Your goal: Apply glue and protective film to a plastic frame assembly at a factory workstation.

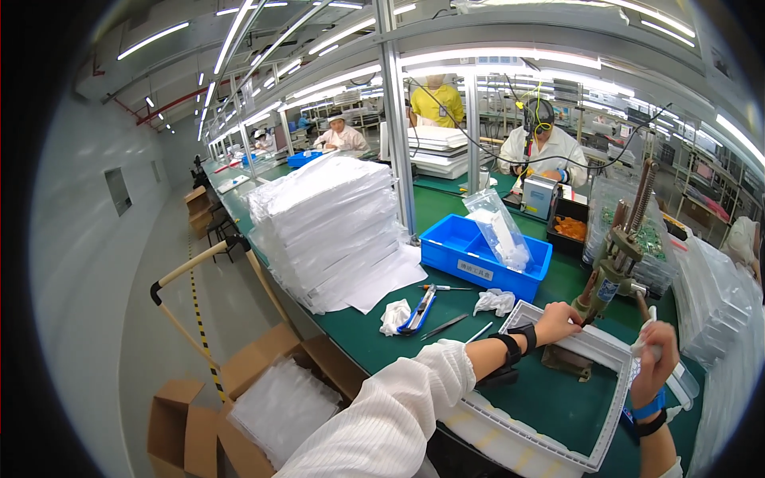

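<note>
A large white rectangular plastic frame [510, 442] lies tilted across the front of the green bench. My left hand [560, 322] is closed at the frame's far side, its fingertips right beside the lower end of a green hand press [607, 279]. Whether a small part is pinched there is hidden. My right hand [658, 350] wraps round the press's lever handle [645, 307], which stands near upright. Inside the frame's opening, a metal press base [567, 362] sits under the far side.
A blue divided bin [486, 263] holds a plastic bag [502, 231]. Left of it rises a tall stack of white wrapped sheets [327, 231]. A blue utility knife [418, 311], tweezers [445, 327] and crumpled white wipes lie nearby. Cardboard boxes [271, 358] stand at left; co-workers sit opposite.
</note>
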Available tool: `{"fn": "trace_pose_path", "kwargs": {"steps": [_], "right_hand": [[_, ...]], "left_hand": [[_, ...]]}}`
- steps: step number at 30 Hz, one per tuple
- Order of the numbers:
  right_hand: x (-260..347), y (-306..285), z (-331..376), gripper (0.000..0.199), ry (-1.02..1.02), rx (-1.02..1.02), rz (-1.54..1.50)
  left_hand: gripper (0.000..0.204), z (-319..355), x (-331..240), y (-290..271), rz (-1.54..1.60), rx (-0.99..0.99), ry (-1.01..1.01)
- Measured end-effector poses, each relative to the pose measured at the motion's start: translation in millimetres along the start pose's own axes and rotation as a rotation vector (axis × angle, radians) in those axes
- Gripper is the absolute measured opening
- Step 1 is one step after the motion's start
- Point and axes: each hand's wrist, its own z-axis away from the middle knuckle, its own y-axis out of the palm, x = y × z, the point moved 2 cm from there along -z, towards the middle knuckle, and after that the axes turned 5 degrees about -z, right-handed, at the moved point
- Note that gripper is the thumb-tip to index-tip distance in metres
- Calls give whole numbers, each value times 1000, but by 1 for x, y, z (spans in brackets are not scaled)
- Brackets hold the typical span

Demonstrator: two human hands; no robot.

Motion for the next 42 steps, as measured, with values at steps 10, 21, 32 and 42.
{"fn": "trace_pose_path", "kwargs": {"steps": [10, 21, 32, 42], "right_hand": [[0, -5, 18, 12, -215, 422, 130], [-14, 19, 14, 18, -272, 1336, 606], [-58, 44, 61, 24, -294, 1291, 873], [-51, 38, 61, 18, -274, 1289, 884]], "left_hand": [[23, -4, -1, -1, 9, 11, 2], [23, 1, 5, -2, 18, 31, -57], [22, 2, 3, -10, -23, 74, -81], [25, 2, -5, -9, -30, 77, -105]]}}
